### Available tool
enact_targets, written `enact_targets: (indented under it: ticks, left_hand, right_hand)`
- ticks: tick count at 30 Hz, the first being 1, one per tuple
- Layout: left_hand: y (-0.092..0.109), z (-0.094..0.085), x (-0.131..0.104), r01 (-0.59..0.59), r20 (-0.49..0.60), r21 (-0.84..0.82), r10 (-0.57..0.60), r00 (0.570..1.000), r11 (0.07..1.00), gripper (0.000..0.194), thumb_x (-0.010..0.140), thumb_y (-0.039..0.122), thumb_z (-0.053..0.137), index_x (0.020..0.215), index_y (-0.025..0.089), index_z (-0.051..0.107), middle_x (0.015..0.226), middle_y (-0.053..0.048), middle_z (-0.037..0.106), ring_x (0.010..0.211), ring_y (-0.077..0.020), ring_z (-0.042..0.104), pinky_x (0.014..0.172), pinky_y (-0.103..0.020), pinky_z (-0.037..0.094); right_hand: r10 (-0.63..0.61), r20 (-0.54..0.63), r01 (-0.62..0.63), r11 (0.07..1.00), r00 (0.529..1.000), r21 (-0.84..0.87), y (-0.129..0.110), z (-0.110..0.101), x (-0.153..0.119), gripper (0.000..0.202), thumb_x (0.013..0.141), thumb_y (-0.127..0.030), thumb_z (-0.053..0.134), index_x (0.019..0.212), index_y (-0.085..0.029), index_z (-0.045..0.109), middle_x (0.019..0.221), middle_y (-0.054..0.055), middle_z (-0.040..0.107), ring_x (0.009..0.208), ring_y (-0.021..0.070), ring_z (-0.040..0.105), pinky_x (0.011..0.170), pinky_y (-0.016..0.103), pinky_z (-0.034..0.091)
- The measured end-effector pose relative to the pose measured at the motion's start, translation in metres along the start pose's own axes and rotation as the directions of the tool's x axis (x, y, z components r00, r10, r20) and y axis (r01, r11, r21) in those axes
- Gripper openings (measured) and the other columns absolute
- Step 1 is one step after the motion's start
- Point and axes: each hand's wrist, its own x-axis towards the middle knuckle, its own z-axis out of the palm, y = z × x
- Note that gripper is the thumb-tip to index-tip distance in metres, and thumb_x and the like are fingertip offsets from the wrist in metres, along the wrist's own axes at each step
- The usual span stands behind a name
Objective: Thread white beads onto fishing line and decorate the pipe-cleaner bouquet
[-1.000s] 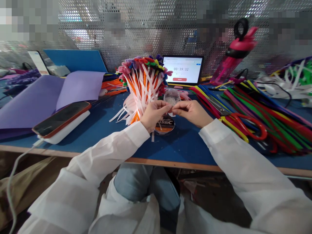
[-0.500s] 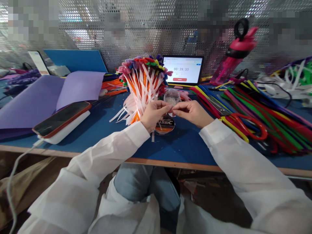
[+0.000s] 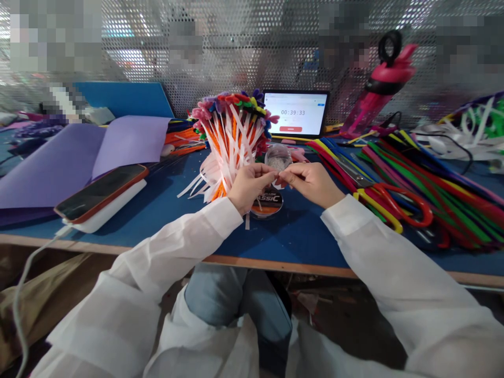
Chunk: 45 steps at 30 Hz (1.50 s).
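Note:
Over the middle of the blue table, my left hand [image 3: 250, 186] and my right hand [image 3: 314, 184] meet with thumbs and forefingers pinched together. Whatever lies between the fingertips is too small to make out. Just below them is a round spool [image 3: 268, 206] with a black and orange label. A small clear round tub [image 3: 277, 154] with pale contents stands right behind the fingertips. Beside my left hand rises a bundle of pipe-cleaner flowers [image 3: 232, 123] with orange stems and pale pink ribbon strips.
Red-and-yellow-handled scissors [image 3: 409, 203] lie on loose coloured pipe cleaners [image 3: 444, 178] at the right. Behind stand a tablet [image 3: 295, 111] showing a timer and a pink bottle [image 3: 380, 84]. Purple sheets [image 3: 51, 163] and a phone [image 3: 103, 191] with a cable are at the left.
The fingers of my right hand have shifted slightly at the pinch, the fingertips curling in a little. My left hand stays almost where it was.

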Motion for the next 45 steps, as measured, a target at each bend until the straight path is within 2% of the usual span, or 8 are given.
enact_targets:
  ticks: [9,16,22,25,27,30,35,45]
  left_hand:
    - [0.0,0.002,-0.001,-0.001,0.02,0.011,0.001,1.0,1.0,0.01,0.082,0.013,0.068,0.073,0.011,0.063,0.056,0.005,0.055,0.04,0.0002,0.036,0.04,-0.018,0.02]
    - [-0.001,0.002,-0.003,-0.011,0.046,-0.001,0.011,0.999,1.0,0.012,0.082,0.014,0.069,0.072,0.012,0.063,0.056,0.006,0.054,0.041,0.0,0.035,0.041,-0.018,0.021]
    - [0.0,0.002,-0.004,0.0,0.057,0.013,-0.001,0.998,1.0,0.012,0.082,0.018,0.071,0.073,0.012,0.065,0.055,0.006,0.051,0.04,0.0002,0.033,0.04,-0.019,0.018]
    - [0.0,0.001,-0.003,0.029,0.056,0.001,-0.029,0.998,1.0,0.012,0.083,0.018,0.07,0.074,0.013,0.063,0.053,0.007,0.048,0.039,0.0004,0.032,0.04,-0.018,0.017]
    - [-0.001,0.001,-0.003,0.048,0.056,-0.002,-0.048,0.997,0.999,0.012,0.083,0.019,0.07,0.075,0.013,0.063,0.053,0.008,0.047,0.039,0.0005,0.031,0.04,-0.018,0.016]
    - [-0.002,0.0,-0.003,0.059,0.076,-0.019,-0.057,0.995,0.998,0.011,0.083,0.02,0.07,0.077,0.013,0.064,0.053,0.008,0.045,0.038,0.0007,0.03,0.04,-0.018,0.015]
    - [-0.001,0.0,-0.003,0.06,0.092,-0.048,-0.055,0.994,0.997,0.011,0.083,0.019,0.069,0.076,0.012,0.063,0.052,0.009,0.043,0.038,0.0006,0.029,0.039,-0.018,0.014]
    - [0.005,0.001,-0.007,0.084,0.106,-0.076,-0.076,0.991,0.994,0.01,0.082,0.016,0.07,0.074,0.013,0.064,0.053,0.008,0.045,0.04,0.0002,0.029,0.041,-0.017,0.018]
  right_hand:
    - [-0.129,-0.04,0.117,0.968,0.991,-0.22,0.001,0.0,-0.002,0.054,0.101,-0.05,0.035,0.068,-0.018,0.063,0.07,0.007,0.069,0.068,0.0181,0.063,0.069,0.032,0.044]
    - [-0.095,-0.105,0.076,0.982,0.99,-0.174,0.004,0.001,-0.003,0.056,0.101,-0.051,0.034,0.07,-0.018,0.067,0.069,0.006,0.07,0.059,0.0159,0.059,0.066,0.032,0.045]
    - [-0.088,-0.173,0.053,0.98,0.981,-0.194,0.002,-0.001,-0.004,0.06,0.1,-0.057,0.034,0.092,-0.018,0.078,0.064,0.005,0.066,0.06,0.0171,0.059,0.067,0.033,0.046]
    - [-0.087,-0.206,0.047,0.98,0.975,-0.194,0.0,-0.002,-0.005,0.056,0.1,-0.055,0.036,0.109,-0.02,0.078,0.073,0.006,0.069,0.067,0.0191,0.062,0.075,0.036,0.049]
    - [-0.064,-0.217,0.029,0.987,0.974,-0.161,0.0,-0.003,-0.005,0.053,0.1,-0.055,0.037,0.12,-0.022,0.074,0.082,0.006,0.073,0.068,0.0191,0.062,0.079,0.038,0.05]
    - [0.011,-0.182,-0.018,0.999,0.983,-0.036,0.004,-0.003,-0.005,0.051,0.099,-0.057,0.039,0.13,-0.027,0.068,0.093,0.005,0.075,0.065,0.0173,0.059,0.072,0.037,0.051]
    - [0.109,-0.142,-0.085,0.982,0.984,0.166,0.008,-0.003,-0.004,0.048,0.098,-0.057,0.041,0.13,-0.031,0.067,0.117,0.003,0.074,0.062,0.0135,0.054,0.057,0.032,0.044]
    - [0.261,-0.215,-0.146,0.887,0.941,0.437,0.01,-0.002,0.002,0.06,0.091,-0.07,0.044,0.118,-0.023,0.071,0.117,0.009,0.073,0.057,0.0097,0.05,0.049,0.028,0.037]
